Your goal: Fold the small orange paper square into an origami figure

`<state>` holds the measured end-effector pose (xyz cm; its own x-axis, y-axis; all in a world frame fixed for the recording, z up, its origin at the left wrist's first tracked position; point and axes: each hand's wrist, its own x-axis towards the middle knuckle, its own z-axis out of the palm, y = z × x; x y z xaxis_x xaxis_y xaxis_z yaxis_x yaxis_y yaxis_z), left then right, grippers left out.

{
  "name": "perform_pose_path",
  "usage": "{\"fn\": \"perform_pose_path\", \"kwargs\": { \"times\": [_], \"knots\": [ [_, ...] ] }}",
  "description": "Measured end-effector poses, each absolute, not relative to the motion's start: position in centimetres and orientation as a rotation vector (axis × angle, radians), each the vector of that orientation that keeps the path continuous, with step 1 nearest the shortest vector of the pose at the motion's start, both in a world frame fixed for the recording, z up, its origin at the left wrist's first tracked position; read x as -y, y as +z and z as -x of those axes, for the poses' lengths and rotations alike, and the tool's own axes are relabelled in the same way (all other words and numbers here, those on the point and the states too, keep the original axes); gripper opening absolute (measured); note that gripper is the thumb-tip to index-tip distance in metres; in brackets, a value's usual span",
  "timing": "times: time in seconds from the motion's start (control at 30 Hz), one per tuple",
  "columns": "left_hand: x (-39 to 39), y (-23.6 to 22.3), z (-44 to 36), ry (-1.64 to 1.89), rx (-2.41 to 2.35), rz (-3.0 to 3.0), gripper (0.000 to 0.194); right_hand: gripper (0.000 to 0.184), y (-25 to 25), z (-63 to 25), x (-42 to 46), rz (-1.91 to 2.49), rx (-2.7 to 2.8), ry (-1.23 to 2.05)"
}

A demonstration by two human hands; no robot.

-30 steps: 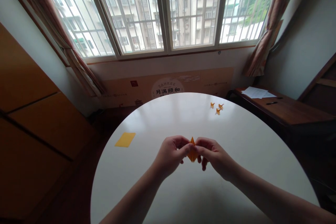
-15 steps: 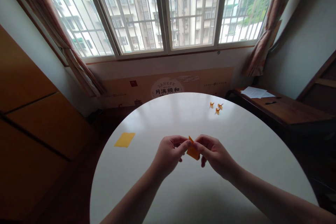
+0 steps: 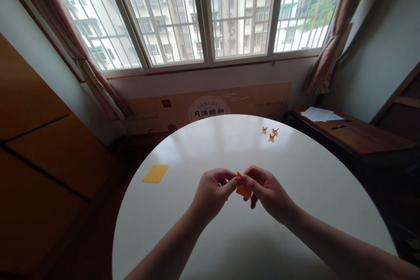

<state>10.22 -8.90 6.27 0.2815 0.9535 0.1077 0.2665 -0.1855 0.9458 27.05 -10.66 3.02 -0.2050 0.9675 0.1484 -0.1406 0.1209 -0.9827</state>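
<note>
A small folded piece of orange paper (image 3: 243, 191) is pinched between my two hands above the middle of the table. My left hand (image 3: 215, 190) grips its left side with thumb and fingertips. On the other side, my right hand (image 3: 264, 186) pinches it close to the left thumb; both hands are closed. One pointed tip of the paper stands up between the thumbs, and a flap hangs below. My fingers hide part of the folds. To the left lies a flat yellow-orange sheet of paper (image 3: 155, 173).
Three small folded orange paper birds (image 3: 272, 137) stand at the far right of the round white table (image 3: 203, 148). Beyond the table's right edge, a brown wooden bench (image 3: 370, 135) carries white paper sheets (image 3: 320, 114) and a dark object. A barred window (image 3: 197, 13) is ahead.
The folded paper has turned slightly in my fingers, and its lower flap has shifted a little to the right. My hands keep nearly the same place.
</note>
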Motion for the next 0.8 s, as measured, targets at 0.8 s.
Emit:
{"fn": "perform_pose_path", "kwargs": {
  "times": [0.8],
  "knots": [
    [9.4, 7.3, -10.1, 0.970, -0.966, -1.465, 0.027, 0.015, 3.7, -28.0, 11.3, 0.801, 1.336, 1.209]
  ]
}}
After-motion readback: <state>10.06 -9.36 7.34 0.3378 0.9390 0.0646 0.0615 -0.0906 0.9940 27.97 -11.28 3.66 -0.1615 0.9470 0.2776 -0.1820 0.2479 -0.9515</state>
